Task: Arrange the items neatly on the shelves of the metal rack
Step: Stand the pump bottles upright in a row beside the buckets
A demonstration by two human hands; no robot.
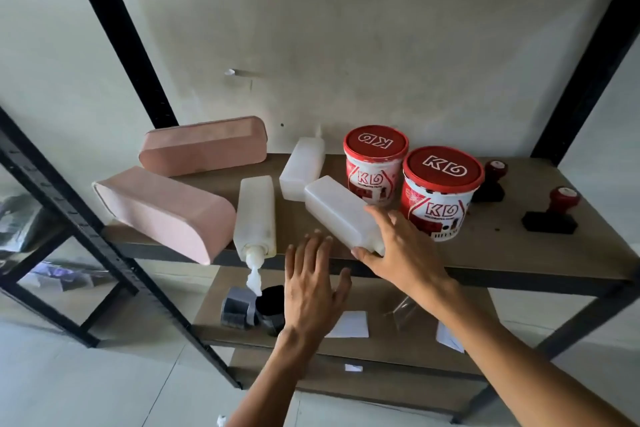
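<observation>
Upper left of frame: black upright of the rack (pixel 114 28), wall behind it

Left: two pink boxes lie on their sides. The far box (pixel 204 146) is skewed at the back. The near box (pixel 166 215) hangs over the shelf's left front corner

Left of centre: first bottle (pixel 256 215) lies flat, its nozzle poking past the front edge above the tape rolls (pixel 239 308) on the lower shelf

Centre: second bottle (pixel 301 168) lies further back, nozzle toward the wall. Third bottle (pixel 336 208) lies slantwise with its near end at the front edge

Left hand (pixel 313 282): fingers spread, holding nothing, low in front of the edge

Right hand (pixel 398 246): fingers and thumb wrapped round the third bottle's near end

Right: two red-lidded tubs (pixel 440 191) upright side by side, two stamps (pixel 554 215) beyond them

Step in hand, as I judge it: squaring up the third bottle. Best to lift the near end rather than drag it, steady the far end with the free hand, and turn it away from the front tub, which stands just beside it; contact cannot be told

Edges: the grip sits right at the drop, and the first nozzle and the near box both overhang

Open room: bare shelf (pixel 502 236) at right front, before the stamps
</observation>
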